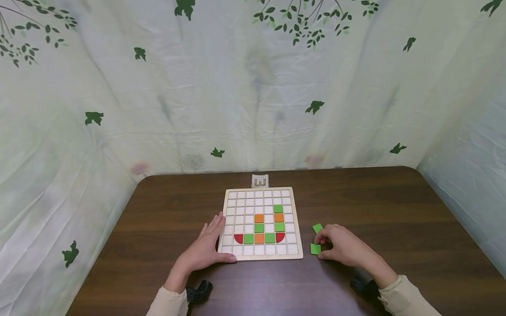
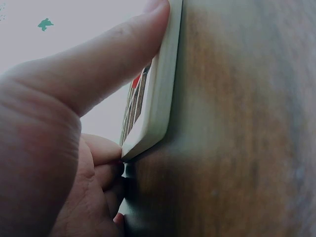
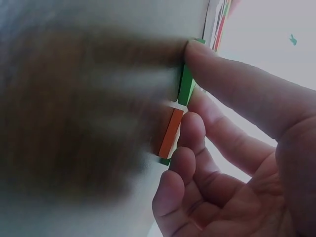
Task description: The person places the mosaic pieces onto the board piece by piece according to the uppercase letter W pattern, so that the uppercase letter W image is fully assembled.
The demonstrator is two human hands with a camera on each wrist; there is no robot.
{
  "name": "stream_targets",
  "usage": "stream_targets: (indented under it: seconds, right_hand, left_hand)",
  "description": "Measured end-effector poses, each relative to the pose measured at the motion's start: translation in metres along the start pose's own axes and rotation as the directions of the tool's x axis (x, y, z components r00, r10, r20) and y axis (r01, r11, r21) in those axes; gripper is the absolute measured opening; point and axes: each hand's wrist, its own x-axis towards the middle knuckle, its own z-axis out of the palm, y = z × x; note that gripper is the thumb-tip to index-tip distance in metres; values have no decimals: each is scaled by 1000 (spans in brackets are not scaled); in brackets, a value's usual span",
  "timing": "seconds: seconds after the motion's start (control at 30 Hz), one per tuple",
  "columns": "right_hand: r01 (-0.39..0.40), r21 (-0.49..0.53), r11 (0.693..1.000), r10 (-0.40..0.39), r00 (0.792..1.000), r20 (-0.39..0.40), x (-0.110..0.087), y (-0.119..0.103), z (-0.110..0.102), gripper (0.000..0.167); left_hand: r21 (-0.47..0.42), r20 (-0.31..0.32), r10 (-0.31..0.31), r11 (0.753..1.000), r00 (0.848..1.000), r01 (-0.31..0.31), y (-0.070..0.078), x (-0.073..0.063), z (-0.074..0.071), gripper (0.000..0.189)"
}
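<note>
A square pale-wood board (image 1: 298, 257) with a grid of white cells lies on the table. Green, orange and red tiles form a pattern on it. My left hand (image 1: 205, 248) rests at its lower left corner, fingers stretched along the left edge and thumb along the near edge. Right of the board, my right hand (image 1: 345, 245) pinches a green square tile (image 1: 315, 249) between thumb and index finger. Another green tile (image 1: 317, 228) lies just beyond. Beneath the curled fingers, an orange tile (image 3: 171, 133) shows in the right wrist view; the hand hides it from the head camera.
A small card (image 1: 260, 181) with a printed grid pattern lies beyond the board's far edge. The dark wooden table (image 1: 166, 210) extends on both sides. A pale leaf-printed cloth (image 1: 237, 109) hangs behind it.
</note>
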Motion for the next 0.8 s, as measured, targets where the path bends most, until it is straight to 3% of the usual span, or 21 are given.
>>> stream_targets:
  seconds: [0.4, 0.6, 0.8]
  right_hand:
    - [-21, 66, 998, 21, 1000, -1, 2, -5, -6, 23]
    - [13, 46, 999, -11, 999, -41, 4, -6, -7, 22]
    - [-17, -6, 1000, 17, 998, -54, 9, -13, -7, 23]
  left_hand:
    - [3, -3, 0, 1000, 1000, 0, -2, 0, 1, 127]
    - [5, -7, -1, 1000, 1000, 1, -2, 1, 1, 126]
    - [4, -7, -2, 1000, 1000, 2, -1, 0, 0, 126]
